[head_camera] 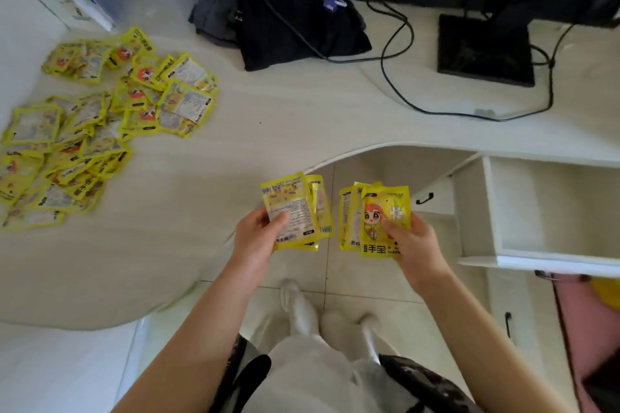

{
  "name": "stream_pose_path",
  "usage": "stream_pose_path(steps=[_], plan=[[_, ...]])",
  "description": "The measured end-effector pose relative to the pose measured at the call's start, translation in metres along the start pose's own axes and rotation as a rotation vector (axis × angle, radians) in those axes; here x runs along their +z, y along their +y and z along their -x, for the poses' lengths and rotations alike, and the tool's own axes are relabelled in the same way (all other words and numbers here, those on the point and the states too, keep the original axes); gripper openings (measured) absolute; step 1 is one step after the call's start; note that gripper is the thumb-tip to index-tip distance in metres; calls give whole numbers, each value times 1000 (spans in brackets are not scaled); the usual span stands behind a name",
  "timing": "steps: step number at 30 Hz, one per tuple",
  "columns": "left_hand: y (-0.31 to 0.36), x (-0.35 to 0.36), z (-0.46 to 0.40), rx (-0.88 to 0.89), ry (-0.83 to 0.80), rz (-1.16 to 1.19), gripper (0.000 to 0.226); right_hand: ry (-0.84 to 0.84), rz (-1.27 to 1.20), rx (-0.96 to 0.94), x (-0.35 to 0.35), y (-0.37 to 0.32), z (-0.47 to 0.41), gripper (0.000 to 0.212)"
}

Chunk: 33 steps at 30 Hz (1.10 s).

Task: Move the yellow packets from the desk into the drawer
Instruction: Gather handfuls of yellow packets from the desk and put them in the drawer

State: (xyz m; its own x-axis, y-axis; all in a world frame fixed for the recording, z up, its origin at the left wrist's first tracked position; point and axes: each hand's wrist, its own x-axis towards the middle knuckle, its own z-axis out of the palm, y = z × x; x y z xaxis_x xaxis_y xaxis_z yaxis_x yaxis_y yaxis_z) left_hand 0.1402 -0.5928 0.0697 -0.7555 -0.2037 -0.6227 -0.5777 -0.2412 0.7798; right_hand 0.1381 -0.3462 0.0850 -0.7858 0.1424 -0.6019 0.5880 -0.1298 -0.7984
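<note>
We are mid-carry: left hand [256,235] and right hand [411,238] each grip a stack of packets [292,211]; next we swing right and drop them into the open drawer [550,208].

Bright, even daylight, soft shadows only. Wide-angle bend curves the desk edge [335,161] past the hands. Packet pile [84,131] far left of the left hand [255,238] is smeared; held packets sharper.
</note>
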Motion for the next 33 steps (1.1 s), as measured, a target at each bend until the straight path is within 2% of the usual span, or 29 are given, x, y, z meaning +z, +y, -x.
stream_pose_path(steps=[3,7,14,16,19,25,33], plan=[[-15,37,13,-8,-62,-21,26,56,-63,6,-48,12,14,19],[-43,99,40,-15,-124,-75,18,114,-142,12,-123,24,34,16],[-96,213,89,-90,-166,-73,18,212,-201,20,-255,40,58,13],[-114,281,104,-123,-216,-104,19,272,-247,29,-324,43,58,14],[-111,314,101,-132,-254,-115,23,308,-281,28,-352,41,46,16],[-113,329,93,-162,-253,-98,27,303,-276,20,-362,36,36,22],[-110,417,45,-236,-268,-170,25,368,-241,51,-412,0,-32,18]])
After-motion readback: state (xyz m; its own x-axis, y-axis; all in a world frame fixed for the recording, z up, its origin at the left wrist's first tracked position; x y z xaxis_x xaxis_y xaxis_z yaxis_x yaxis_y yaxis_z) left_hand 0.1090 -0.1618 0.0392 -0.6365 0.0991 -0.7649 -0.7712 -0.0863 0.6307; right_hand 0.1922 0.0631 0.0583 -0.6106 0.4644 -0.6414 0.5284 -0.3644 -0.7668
